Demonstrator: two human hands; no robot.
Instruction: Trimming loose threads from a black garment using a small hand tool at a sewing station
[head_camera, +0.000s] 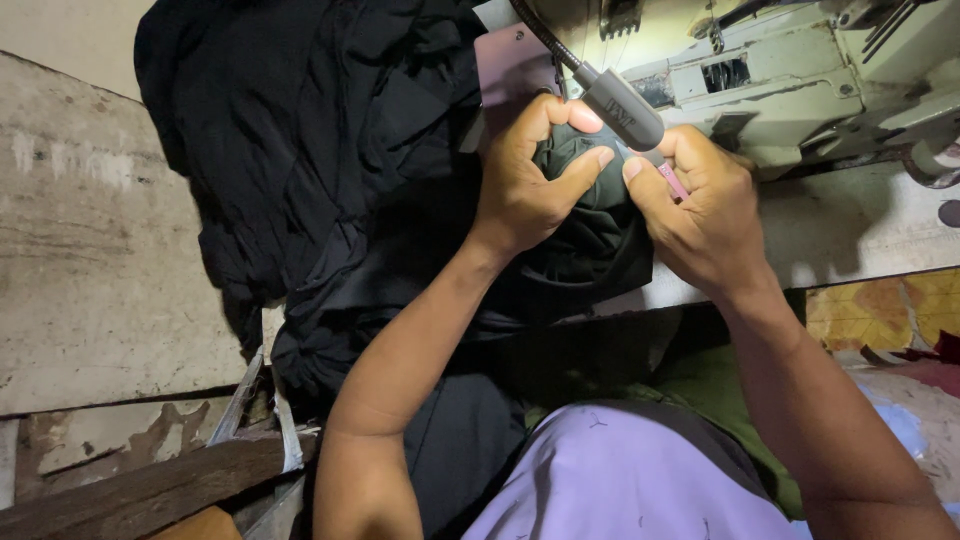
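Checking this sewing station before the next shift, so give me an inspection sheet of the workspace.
Surface: worn pale table, scuffed.
Job's things: dark green fabric bunched between both hands; small pink tool in right hand.
Clutter: black cloth pile heaped on the table.
Grippers: left hand pinching the fabric; right hand gripping fabric and tool.
Cables: flexible lamp neck above the hands.
Surroundings: sewing machine behind; wooden plank lower left.

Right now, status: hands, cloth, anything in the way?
Left hand pinching dark cloth. Right hand shut on same cloth, small pink tool in its grip. Lamp head hangs just above the fingers.
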